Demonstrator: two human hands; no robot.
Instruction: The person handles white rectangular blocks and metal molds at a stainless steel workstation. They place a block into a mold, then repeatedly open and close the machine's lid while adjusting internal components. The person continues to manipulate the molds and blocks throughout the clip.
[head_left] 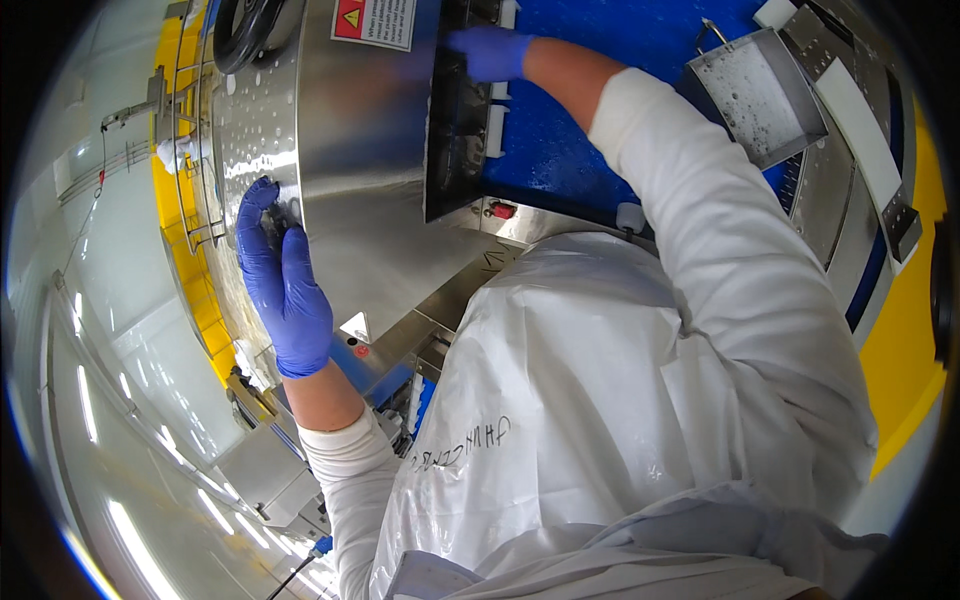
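A stainless steel machine housing (370,130) with water drops on its surface stands in front of me on the left. My left hand (287,300), in a blue glove, lies against its wet metal top, thumb apart from the bent fingers. A dark patch shows between thumb and fingertips; I cannot make out whether it is a part or a reflection. My right hand (490,54), also blue-gloved, reaches across a wet blue conveyor belt (570,150) to the dark opening at the housing's side. Its fingertips blur into the shadow there, so what they touch is hidden.
At the upper right sits a metal bin (760,95) with foam or droplets inside. Beside it runs a curved white strip (860,135) on a steel frame. A black looped handle (248,35) tops the housing. Near my apron is a red knob (502,210). Yellow railing (180,250) stands left.
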